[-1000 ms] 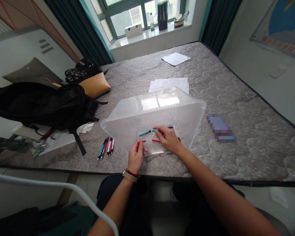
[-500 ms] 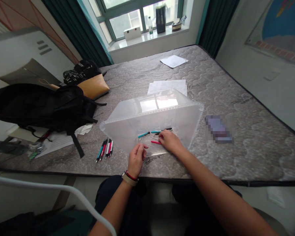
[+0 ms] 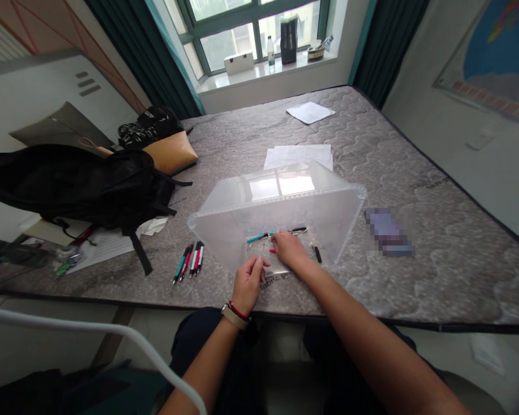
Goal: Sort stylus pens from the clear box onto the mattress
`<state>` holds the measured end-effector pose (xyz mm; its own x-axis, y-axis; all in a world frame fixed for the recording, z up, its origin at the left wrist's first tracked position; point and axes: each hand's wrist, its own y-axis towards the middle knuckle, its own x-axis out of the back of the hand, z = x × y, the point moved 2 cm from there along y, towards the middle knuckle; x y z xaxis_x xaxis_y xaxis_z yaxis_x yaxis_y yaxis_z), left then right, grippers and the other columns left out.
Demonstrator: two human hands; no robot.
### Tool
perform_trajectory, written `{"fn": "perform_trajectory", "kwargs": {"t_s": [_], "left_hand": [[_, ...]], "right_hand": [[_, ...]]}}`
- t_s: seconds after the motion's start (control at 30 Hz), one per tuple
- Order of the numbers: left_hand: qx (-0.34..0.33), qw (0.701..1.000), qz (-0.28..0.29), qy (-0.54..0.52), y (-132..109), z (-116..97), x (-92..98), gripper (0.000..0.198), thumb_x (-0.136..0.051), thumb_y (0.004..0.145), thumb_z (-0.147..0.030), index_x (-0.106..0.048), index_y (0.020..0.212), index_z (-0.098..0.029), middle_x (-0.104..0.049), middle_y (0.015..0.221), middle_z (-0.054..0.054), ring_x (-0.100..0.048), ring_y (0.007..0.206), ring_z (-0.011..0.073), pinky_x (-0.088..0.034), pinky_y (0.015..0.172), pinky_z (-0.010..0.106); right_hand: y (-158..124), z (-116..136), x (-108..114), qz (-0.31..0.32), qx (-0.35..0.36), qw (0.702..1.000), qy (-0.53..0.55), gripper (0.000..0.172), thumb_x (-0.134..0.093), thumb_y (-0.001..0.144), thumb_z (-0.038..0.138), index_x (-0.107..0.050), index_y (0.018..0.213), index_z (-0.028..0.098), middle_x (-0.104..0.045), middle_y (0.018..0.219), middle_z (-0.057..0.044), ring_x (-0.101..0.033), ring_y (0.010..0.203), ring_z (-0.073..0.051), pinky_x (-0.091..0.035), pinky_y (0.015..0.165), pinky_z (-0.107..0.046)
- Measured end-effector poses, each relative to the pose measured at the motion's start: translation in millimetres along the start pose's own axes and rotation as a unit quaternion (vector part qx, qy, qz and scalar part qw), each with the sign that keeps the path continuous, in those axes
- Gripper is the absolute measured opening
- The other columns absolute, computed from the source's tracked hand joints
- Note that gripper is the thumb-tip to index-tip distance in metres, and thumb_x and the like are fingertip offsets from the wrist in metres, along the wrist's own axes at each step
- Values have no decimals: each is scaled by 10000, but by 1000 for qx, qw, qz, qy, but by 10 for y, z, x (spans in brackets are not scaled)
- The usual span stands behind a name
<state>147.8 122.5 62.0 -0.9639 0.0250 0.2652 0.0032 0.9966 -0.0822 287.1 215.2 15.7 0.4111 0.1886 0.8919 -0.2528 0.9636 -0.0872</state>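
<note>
A translucent plastic bin [image 3: 218,230] lies on its side with its open mouth towards me. My left hand [image 3: 248,283] is at its near edge, thumb and finger pinching a thin stick that looks like a pen refill [image 3: 263,249]. Inside the bin, my right hand [image 3: 288,249] has its fingers bent down among pen parts; what lies under the fingertips is hidden. Close to those fingers are a teal pen barrel [image 3: 256,237], a red piece [image 3: 272,251] and a black pen part [image 3: 300,230]. Another black piece [image 3: 317,254] lies right of the hand.
Several assembled pens [image 3: 188,263] lie in a row left of the bin. A black backpack [image 3: 82,184] and a tan pouch [image 3: 171,153] are further left. Paper sheets [image 3: 298,154] lie behind the bin, a blurred phone [image 3: 387,230] to its right. The mattress edge [image 3: 372,321] runs in front.
My right hand has shifted left among the pen parts, uncovering the black piece on the right. The left hand stays near the bin's edge, and the thin stick now shows upright in its pinch.
</note>
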Motion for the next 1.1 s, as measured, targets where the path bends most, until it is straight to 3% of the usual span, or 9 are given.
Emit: {"fn": "perform_trajectory", "kwargs": {"t_s": [0.53, 0.63, 0.7, 0.77, 0.8, 0.9, 0.97, 1.03, 1.1], "left_hand": [[7, 1000, -3, 8, 20, 39, -14, 396, -452, 912, -500, -647, 821, -168, -474, 547, -42, -417, 492, 94, -324, 505, 210], [8, 1000, -9, 8, 20, 37, 1, 398, -460, 904, -508, -649, 817, -168, -483, 551, -40, -424, 495, 95, -328, 506, 210], [7, 1000, -10, 7, 22, 37, 8, 401, -460, 905, -509, -648, 818, -166, -483, 550, -40, -425, 492, 94, -330, 502, 210], [6, 1000, -10, 4, 27, 42, 10, 399, -459, 908, -507, -646, 822, -165, -480, 549, -42, -422, 484, 91, -330, 497, 209], [6, 1000, -8, 2, 31, 47, 10, 398, -457, 910, -506, -645, 823, -166, -479, 549, -43, -420, 481, 89, -330, 495, 208], [11, 1000, -8, -11, 48, 66, 7, 396, -452, 913, -502, -640, 818, -167, -471, 545, -46, -412, 474, 82, -328, 489, 202], [15, 1000, -9, -24, 60, 76, 7, 397, -449, 914, -501, -635, 819, -164, -463, 542, -47, -405, 471, 79, -323, 480, 198], [17, 999, -11, -36, 69, 82, 11, 402, -448, 913, -506, -630, 819, -160, -455, 540, -48, -398, 465, 78, -316, 470, 199], [21, 999, -13, -46, 77, 87, 17, 407, -449, 910, -516, -623, 816, -161, -447, 535, -52, -390, 456, 77, -309, 460, 202]], "right_hand": [[51, 129, -6, -13, -22, 1000, -13, 179, -568, 892, 255, -669, 1012, 169, -629, 1071, -139, -599, 1006, -244, -429, 845, -300], [58, 88, -4, -25, -35, 998, 37, 164, -570, 887, 236, -676, 992, 168, -649, 1048, -129, -601, 993, -231, -432, 847, -299], [78, 62, 38, -45, -49, 989, 130, 168, -571, 884, 223, -680, 1000, 169, -674, 984, -95, -607, 944, -202, -437, 844, -292], [91, 63, 110, -58, -52, 954, 288, 222, -583, 870, 228, -671, 1065, 171, -686, 912, -50, -609, 854, -164, -457, 799, -275], [88, 81, 150, -52, -46, 921, 384, 256, -587, 865, 246, -664, 1099, 174, -685, 893, -34, -605, 807, -146, -468, 757, -262], [33, 193, 252, 7, -22, 768, 640, 284, -631, 836, 346, -683, 1070, 194, -684, 896, -15, -596, 729, -104, -474, 643, -213], [-26, 275, 284, 43, -19, 680, 732, 286, -701, 780, 385, -703, 995, 197, -687, 905, -17, -611, 743, -96, -482, 647, -202], [-78, 333, 286, 65, -21, 636, 769, 301, -761, 724, 386, -710, 948, 192, -692, 892, -20, -625, 758, -100, -495, 675, -210], [-114, 366, 276, 76, -18, 624, 777, 317, -785, 700, 388, -712, 933, 186, -697, 873, -23, -636, 766, -107, -505, 693, -223]]}}
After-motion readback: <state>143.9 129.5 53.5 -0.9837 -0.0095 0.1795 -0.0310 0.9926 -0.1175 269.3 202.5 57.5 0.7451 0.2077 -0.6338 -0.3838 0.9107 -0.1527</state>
